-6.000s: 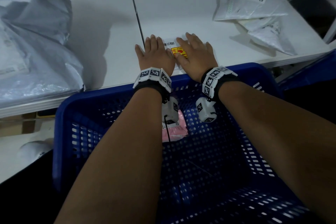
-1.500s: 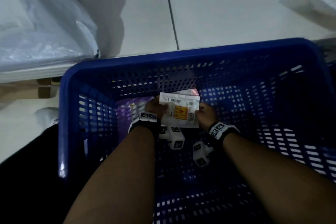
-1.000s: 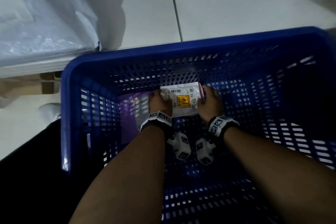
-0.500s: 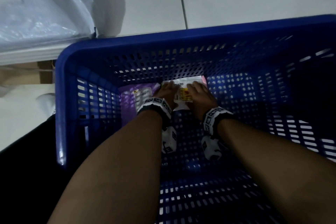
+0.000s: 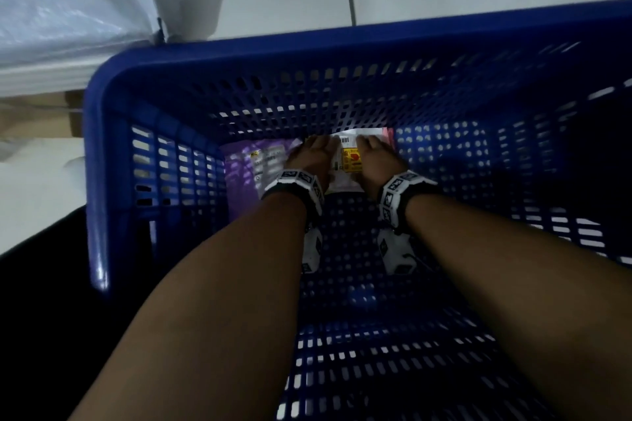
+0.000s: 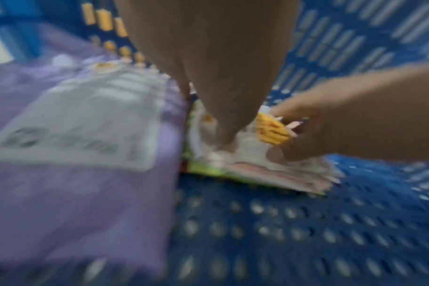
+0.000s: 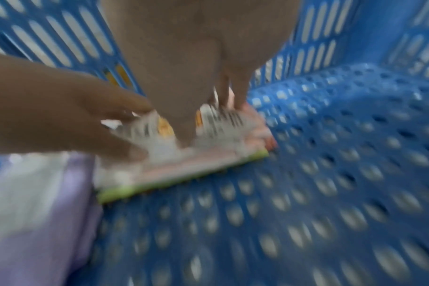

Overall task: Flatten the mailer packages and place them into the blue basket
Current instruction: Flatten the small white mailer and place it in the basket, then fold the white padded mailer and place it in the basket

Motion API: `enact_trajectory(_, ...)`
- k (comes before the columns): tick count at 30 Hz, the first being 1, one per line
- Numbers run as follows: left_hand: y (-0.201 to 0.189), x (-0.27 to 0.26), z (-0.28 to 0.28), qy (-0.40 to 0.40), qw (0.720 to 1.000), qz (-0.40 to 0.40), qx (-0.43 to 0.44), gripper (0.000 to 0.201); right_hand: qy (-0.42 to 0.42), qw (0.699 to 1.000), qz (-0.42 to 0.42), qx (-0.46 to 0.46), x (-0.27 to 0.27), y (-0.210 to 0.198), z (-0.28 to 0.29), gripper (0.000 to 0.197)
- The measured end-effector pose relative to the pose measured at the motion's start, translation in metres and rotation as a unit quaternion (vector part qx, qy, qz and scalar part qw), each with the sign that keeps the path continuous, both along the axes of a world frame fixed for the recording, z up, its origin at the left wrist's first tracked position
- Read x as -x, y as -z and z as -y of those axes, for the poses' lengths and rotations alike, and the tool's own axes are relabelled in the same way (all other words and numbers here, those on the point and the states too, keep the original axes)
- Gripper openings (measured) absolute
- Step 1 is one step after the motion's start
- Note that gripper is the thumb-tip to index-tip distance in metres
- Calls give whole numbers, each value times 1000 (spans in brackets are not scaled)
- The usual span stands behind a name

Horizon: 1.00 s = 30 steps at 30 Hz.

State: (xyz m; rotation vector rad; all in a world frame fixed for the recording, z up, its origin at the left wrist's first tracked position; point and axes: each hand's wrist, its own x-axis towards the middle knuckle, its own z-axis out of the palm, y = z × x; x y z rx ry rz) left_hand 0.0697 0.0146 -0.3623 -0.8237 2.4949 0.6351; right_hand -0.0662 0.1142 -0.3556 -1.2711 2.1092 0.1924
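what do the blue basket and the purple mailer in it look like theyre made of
Blue basket: seemingly rigid moulded plastic, slightly glossy; its walls and floor are pierced with regular slots and holes, and the rim catches a highlight.

Purple mailer: probably thin, soft plastic film, with a matte to satin look; it lies limp and gently wrinkled on the basket floor. The white label on it looks like paper, though blur leaves that unsure.

— What's worn on the arms?
— Bare forearms, no sleeves. Each wrist carries a white band (image 5: 297,183) printed with black square markers.
— Anything below?
— A small white marker-patterned camera block (image 5: 396,251) under each wrist.
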Motion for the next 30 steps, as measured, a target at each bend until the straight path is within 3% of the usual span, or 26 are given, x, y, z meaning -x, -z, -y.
enact_trajectory(5, -53, 37, -13, -16, 994, 93, 55, 77, 1, 999, -5, -31, 11, -35, 14, 77)
enact_trajectory(7, -77, 49, -22, 7, 995, 85, 56, 79, 7, 1000, -16, -6, 18, -64, 21, 62)
enact_trajectory(11, -147, 73, -19, 83, 992, 63, 70, 64, -31, 997, -50, 54, 34, -134, 22, 29)
enact_trajectory(14, -203, 84, -7, 165, 973, 66, 150, 60, -57, 990, -108, 68, 48, -196, 20, 21)
enact_trajectory(16, -225, 100, -4, 153, 971, 44, 178, 46, -80, 980, -153, 100, 60, -233, 15, 17)
enact_trajectory(18, -245, 119, -4, 77, 986, 6, 146, 15, -92, 965, -191, 157, 72, -260, 6, 21)
enact_trajectory(19, -254, 126, -8, 33, 992, -21, 123, 12, -92, 956, -205, 190, 81, -267, 1, 22)
enact_trajectory(21, -273, 134, -15, -64, 986, -107, 114, 17, -80, 936, -217, 265, 98, -275, -7, 22)
enact_trajectory(24, -282, 134, -18, -82, 969, -184, 141, 33, -35, 932, -196, 304, 125, -270, -13, 30)
enact_trajectory(27, -266, 152, -19, -42, 987, -108, 109, 49, -22, 969, -154, 193, 145, -246, -26, 58)
enact_trajectory(30, -247, 175, -29, -53, 987, -35, 148, 58, -57, 974, -140, 170, 157, -228, -33, 77)
